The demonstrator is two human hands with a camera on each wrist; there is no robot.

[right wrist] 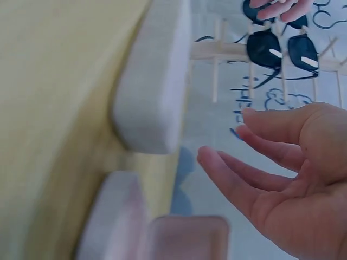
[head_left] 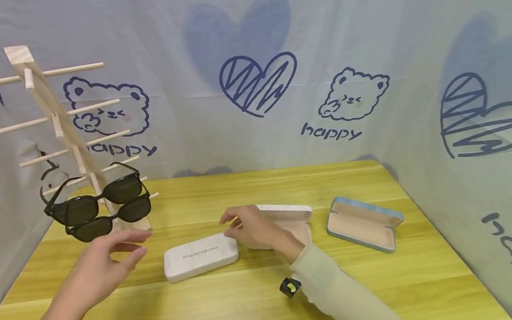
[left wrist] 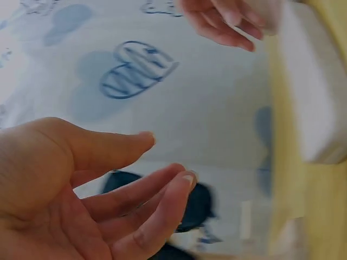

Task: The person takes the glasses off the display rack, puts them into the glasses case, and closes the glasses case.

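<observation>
My left hand (head_left: 96, 270) hovers in front of the wooden rack, its fingers loosely bent around nothing. Nearest to it on the rack are two pairs of black sunglasses, an upper pair (head_left: 122, 190) and a lower pair (head_left: 93, 230). My right hand (head_left: 253, 225) is over the table by the right end of a closed white glasses case (head_left: 200, 257). In the right wrist view its thumb and fingers (right wrist: 217, 168) are apart and hold nothing. Partly hidden behind that hand lies an open white glasses case (head_left: 294, 226) with a pinkish lining.
An open blue glasses case (head_left: 363, 224) lies on the right of the yellow wood-grain table (head_left: 230, 305). The wooden rack (head_left: 49, 102) with thin pegs stands at the left. A printed cloth (head_left: 176, 41) hangs behind the table and along its sides.
</observation>
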